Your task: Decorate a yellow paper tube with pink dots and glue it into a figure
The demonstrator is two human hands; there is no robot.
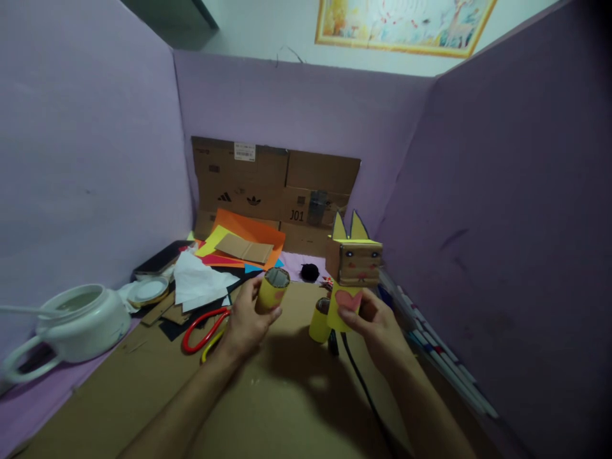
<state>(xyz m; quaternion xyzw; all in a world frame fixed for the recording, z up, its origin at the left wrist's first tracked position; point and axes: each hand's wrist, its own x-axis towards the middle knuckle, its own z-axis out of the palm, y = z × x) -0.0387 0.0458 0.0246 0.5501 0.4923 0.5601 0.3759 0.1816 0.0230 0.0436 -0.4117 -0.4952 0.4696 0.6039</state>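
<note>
My left hand is closed around a yellow cardboard tube whose hollow upper end faces me. Between the fingers of my right hand is a cardboard animal figure. It has a box-shaped brown head with a drawn face, two pointed yellow ears and a yellow tube body with a red heart on it. Just left of that figure, a second yellow tube stands upright on the cardboard work surface. Scissors with red and yellow handles lie beside my left hand, partly hidden by it.
A white pot with a handle stands at the left. Colored paper sheets, white paper and a round lid lie behind it. A black cable crosses the surface. Rods line the right wall; purple panels enclose three sides.
</note>
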